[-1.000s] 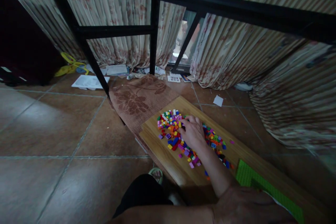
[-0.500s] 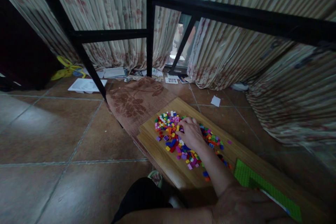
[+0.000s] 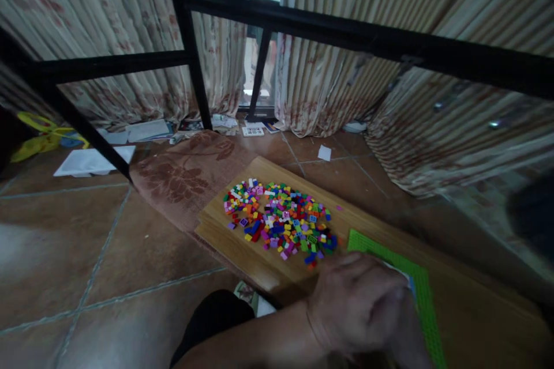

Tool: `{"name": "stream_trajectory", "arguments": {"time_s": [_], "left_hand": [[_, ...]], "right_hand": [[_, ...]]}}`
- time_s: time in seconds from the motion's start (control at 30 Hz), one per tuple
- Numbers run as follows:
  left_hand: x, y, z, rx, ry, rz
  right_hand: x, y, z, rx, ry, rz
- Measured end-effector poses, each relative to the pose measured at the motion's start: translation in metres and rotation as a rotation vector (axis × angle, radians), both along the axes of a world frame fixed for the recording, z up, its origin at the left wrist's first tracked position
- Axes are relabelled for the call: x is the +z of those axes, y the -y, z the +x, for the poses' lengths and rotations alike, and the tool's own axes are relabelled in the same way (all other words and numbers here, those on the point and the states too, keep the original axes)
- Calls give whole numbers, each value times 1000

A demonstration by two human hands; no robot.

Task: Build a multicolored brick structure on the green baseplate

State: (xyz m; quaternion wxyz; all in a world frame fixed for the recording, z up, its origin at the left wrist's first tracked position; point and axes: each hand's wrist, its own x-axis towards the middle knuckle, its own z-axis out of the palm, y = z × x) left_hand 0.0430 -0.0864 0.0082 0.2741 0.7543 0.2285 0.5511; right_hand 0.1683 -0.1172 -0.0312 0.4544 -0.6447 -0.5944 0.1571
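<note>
A spread of small colourful toy bricks (image 3: 281,219) lies on the wooden tabletop (image 3: 255,259). To its right is a green studded baseplate (image 3: 426,282), partly covered by my hands. My left hand (image 3: 359,300) is over the baseplate's near edge, its fingers curled; what they hold is hidden. Against it, at the lower right, my right hand (image 3: 404,328) is blurred and overlapped, so its fingers do not show. A thin white and blue edge of something (image 3: 404,274) shows beside the fingers, above the baseplate.
A brown patterned cloth (image 3: 186,167) lies beyond the table's left end. Black metal framing (image 3: 277,11) crosses in front of striped curtains (image 3: 329,81). On the tiled floor are a white tray (image 3: 93,161), papers (image 3: 149,130), a yellow item (image 3: 37,147) and a white slip (image 3: 324,153).
My right hand has left the brick pile and come back beside my left hand. The view has turned right, so the bricks and baseplate sit further left.
</note>
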Motion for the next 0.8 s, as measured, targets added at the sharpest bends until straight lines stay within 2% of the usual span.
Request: {"name": "stream_trajectory", "arguments": {"time_s": [0.03,0.13,0.2,0.27,0.43,0.67,0.8], "left_hand": [[3,0,-1,-6,7,-43],[7,-4,-2,-2,-56,-187],[5,-9,2,-17,-202,-299],[-1,-13,9,-21,-372,-409],[-15,-13,30,-38,-606,-469],[-22,-12,53,-25,-737,-507],[-26,-12,59,-20,-786,-518]], "right_hand": [[-2,22,9,-69,-108,-115],[-6,75,28,-275,-304,-284],[-6,98,36,-349,-327,-310],[-4,109,43,-380,-308,-310],[-3,100,61,-401,-103,-280],[-2,67,79,-154,240,-250],[-2,58,85,-73,353,-261]]}}
